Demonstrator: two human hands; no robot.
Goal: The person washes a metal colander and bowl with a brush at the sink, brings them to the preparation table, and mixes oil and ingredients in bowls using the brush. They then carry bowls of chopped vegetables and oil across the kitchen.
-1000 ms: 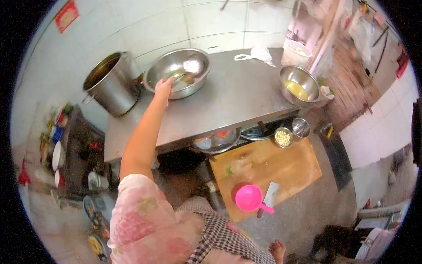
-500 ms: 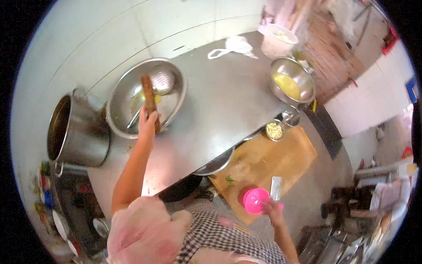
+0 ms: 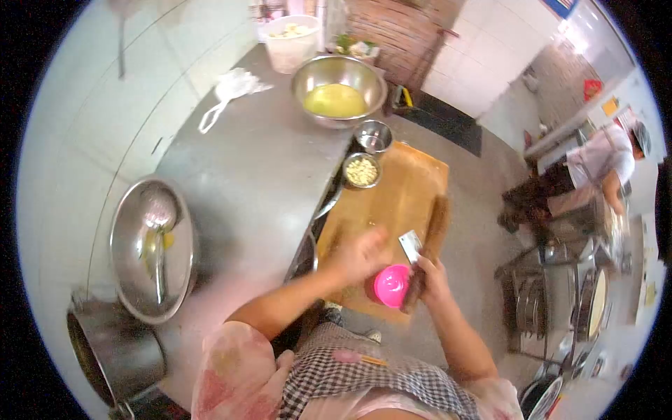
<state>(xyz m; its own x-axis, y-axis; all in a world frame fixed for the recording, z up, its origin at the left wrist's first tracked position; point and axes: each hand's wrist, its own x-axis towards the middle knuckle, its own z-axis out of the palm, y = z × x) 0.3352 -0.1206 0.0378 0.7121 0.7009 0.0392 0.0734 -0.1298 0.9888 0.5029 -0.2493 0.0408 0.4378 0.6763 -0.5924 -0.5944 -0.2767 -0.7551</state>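
My right hand (image 3: 432, 281) is closed around a brown wooden stick (image 3: 439, 222) with a rough surface, held slanting over the right edge of the wooden cutting board (image 3: 392, 203). My left hand (image 3: 364, 255) is over the board and smeared by motion, so its fingers are unclear; no object shows in it. Between the hands a pink bowl (image 3: 392, 285) sits at the near end of the board. A cleaver (image 3: 409, 245) lies just beyond the bowl, partly behind my right hand. At the board's far left corner stands a small metal bowl of chopped pale pieces (image 3: 362, 171).
A steel table (image 3: 245, 161) runs along the left, bearing a large basin (image 3: 119, 259) with a ladle and a bowl of yellow liquid (image 3: 336, 101). A tall pot (image 3: 133, 357) stands near left. Another person (image 3: 602, 164) works at the right, beyond racks of pans.
The stick has gone from my left hand to my right, moving from the basin to the board. My right hand has let go of the pink bowl. The view has turned right.
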